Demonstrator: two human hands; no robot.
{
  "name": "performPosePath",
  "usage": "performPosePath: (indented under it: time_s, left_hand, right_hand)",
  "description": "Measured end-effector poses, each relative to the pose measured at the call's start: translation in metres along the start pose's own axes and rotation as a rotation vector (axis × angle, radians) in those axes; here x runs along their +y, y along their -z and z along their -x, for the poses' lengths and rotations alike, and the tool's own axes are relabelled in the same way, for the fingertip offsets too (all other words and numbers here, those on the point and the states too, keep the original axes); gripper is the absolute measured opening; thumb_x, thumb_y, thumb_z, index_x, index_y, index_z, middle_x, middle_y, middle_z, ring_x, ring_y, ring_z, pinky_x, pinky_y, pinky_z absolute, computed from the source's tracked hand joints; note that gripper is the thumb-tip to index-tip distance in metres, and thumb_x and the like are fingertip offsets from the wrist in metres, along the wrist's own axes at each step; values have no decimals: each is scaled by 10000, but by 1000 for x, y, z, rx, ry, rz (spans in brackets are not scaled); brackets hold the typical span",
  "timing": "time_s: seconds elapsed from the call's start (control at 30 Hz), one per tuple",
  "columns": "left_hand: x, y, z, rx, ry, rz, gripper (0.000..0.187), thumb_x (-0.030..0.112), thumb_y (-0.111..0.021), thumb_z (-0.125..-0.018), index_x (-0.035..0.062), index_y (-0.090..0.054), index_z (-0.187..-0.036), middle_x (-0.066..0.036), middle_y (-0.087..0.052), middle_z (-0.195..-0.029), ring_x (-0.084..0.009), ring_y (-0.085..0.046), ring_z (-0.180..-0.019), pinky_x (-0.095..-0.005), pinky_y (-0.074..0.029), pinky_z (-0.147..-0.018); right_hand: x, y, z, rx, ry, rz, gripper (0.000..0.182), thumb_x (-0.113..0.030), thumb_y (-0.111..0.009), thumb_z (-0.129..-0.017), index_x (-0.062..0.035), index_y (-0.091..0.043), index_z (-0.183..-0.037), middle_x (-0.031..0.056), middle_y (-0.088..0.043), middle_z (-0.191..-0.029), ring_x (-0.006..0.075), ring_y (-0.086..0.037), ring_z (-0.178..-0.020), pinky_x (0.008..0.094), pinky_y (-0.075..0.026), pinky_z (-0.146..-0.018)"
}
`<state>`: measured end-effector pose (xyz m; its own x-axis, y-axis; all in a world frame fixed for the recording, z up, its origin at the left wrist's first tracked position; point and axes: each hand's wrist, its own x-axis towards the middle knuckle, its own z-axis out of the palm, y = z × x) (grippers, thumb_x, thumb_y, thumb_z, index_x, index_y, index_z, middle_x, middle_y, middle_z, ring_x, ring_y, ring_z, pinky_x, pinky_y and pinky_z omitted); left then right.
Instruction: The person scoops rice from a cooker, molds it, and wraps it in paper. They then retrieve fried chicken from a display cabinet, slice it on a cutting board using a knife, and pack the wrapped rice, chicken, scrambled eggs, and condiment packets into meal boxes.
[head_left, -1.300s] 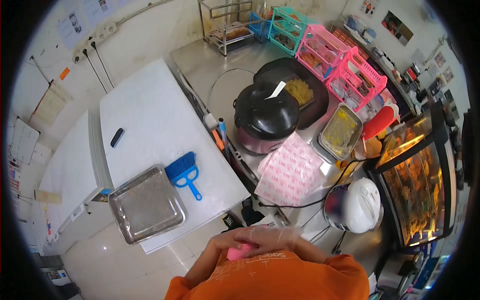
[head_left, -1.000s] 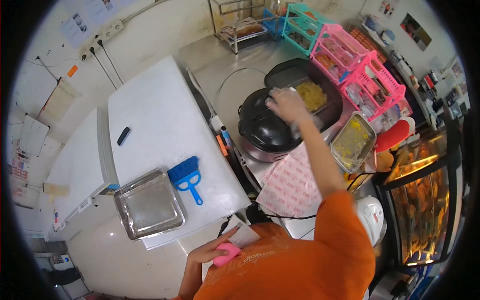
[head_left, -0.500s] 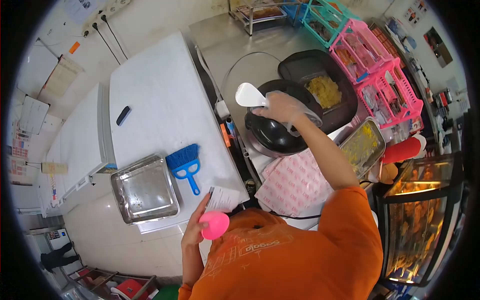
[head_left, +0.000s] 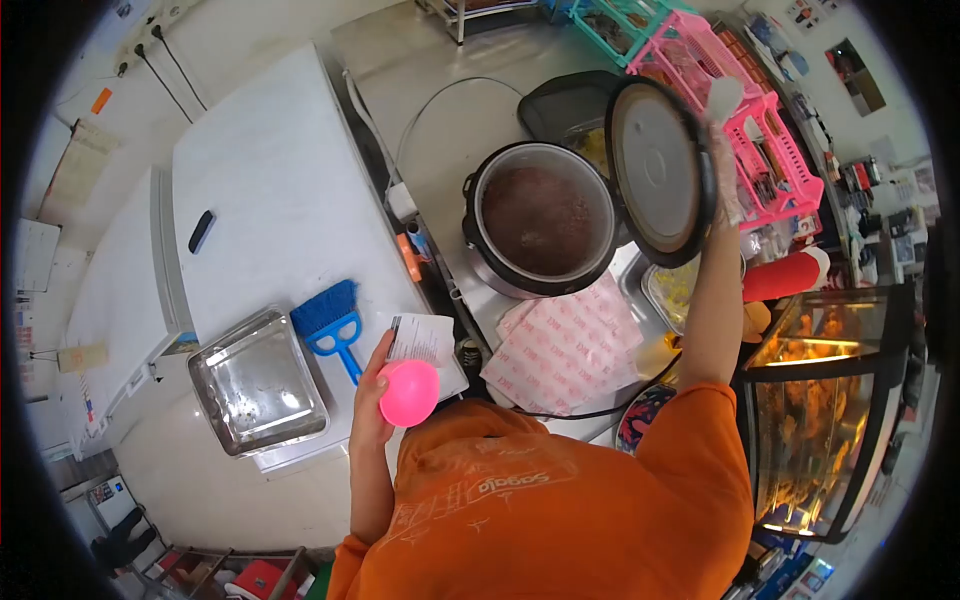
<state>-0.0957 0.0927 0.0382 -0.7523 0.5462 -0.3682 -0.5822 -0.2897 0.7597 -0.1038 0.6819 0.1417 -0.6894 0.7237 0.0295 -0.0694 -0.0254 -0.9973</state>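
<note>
My left hand [head_left: 374, 400] is closed on a pink bowl [head_left: 409, 393], held low near my body. My right hand [head_left: 724, 170], in a clear plastic glove, holds a white rice paddle [head_left: 724, 98] and is at the outer edge of the raised rice cooker lid [head_left: 658, 165]; its fingers are partly hidden. Below the lid's hinge side stands the open rice cooker [head_left: 484, 262], with steamy reddish-brown contents [head_left: 536, 222] inside. Behind the lid, a black tray [head_left: 556, 100] and some yellow food are partly covered from view.
Pink-printed wrapping paper [head_left: 570, 345] lies before the cooker. A metal tray [head_left: 318, 425], blue brush [head_left: 328, 312] and card [head_left: 422, 338] are on the left. Pink baskets [head_left: 775, 165], a red bottle [head_left: 783, 279] and a lit display case [head_left: 815, 420] stand at right.
The rice cooker lid has swung up to the right, exposing the contents. My right hand moved right with the rice paddle. The view shifted slightly; my left hand still holds the pink bowl.
</note>
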Motion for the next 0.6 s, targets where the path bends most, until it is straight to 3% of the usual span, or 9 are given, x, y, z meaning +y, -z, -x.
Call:
performPosePath:
  time_s: [0.07,0.17,0.27,0.3,0.33,0.4,0.5,0.53,0.6]
  left_hand:
    - [2,-10,-8,-4,21,-66,988,495,-709,-852,-31,-260,-1559,-189,-618,-1252,-295,-630,-1188,-403,-520,-1009]
    - [1,-14,-14,-12,39,-102,1029,545,-717,-836,-38,-266,-1554,-194,-600,-1298,-285,-626,-1194,-397,-520,-1008]
    - [-3,-12,-20,-28,62,-77,1016,547,-705,-848,-52,-272,-1546,-194,-585,-1325,-282,-624,-1196,-401,-520,-1008]
    - [-6,-13,-23,-31,68,-61,1006,544,-698,-855,-57,-275,-1543,-194,-580,-1334,-280,-623,-1197,-402,-520,-1007]
    - [-10,-16,-28,-49,97,-36,981,524,-688,-866,-55,-278,-1542,-191,-584,-1331,-277,-620,-1204,-397,-516,-1013]
    - [-14,-20,-42,-87,164,0,930,486,-670,-888,-51,-284,-1542,-185,-592,-1327,-269,-613,-1217,-389,-507,-1025]
    - [-26,-29,-76,-180,282,12,769,300,-607,-967,-29,-251,-1565,-175,-623,-1279,-229,-606,-1211,-338,-477,-1041]
    - [-31,-37,-87,-194,307,-66,767,294,-596,-963,-18,-246,-1570,-156,-625,-1271,-219,-611,-1187,-332,-480,-1028]
    - [-37,-53,-108,-215,340,-219,765,282,-574,-954,2,-237,-1581,-118,-629,-1254,-199,-622,-1140,-320,-487,-1003]
  right_hand:
    - [3,19,-10,50,-58,-240,572,-582,-511,-1006,-44,-701,-1047,9,-673,-857,104,-586,-683,272,-475,-597]
    - [-22,73,-8,317,-71,570,550,-532,-473,-1037,-25,-681,-1082,71,-687,-889,170,-600,-744,334,-489,-671]
    - [-55,74,53,618,228,1078,568,-534,-443,-1048,-35,-611,-1263,81,-659,-990,175,-586,-819,350,-462,-692]
    - [-53,66,76,593,409,909,496,-481,-449,-1052,-60,-598,-1267,51,-644,-986,184,-588,-837,361,-476,-735]
    - [-50,58,99,541,583,747,426,-429,-455,-1055,-85,-585,-1271,21,-629,-982,193,-589,-856,373,-491,-778]
    - [-41,-4,137,96,404,955,261,-234,-476,-1014,-101,-598,-1202,74,-634,-1047,275,-604,-1015,445,-508,-910]
    - [-19,-121,137,-643,117,1588,275,-149,-548,-942,-14,-681,-1141,230,-702,-1019,361,-705,-965,495,-540,-849]
    - [-7,-146,121,-589,-243,1693,266,-156,-548,-952,-24,-708,-1119,221,-705,-1098,359,-705,-1005,457,-559,-824]
    - [61,-147,83,-667,-195,1828,292,-198,-548,-977,-65,-720,-1172,183,-688,-1225,334,-690,-1102,431,-572,-851]
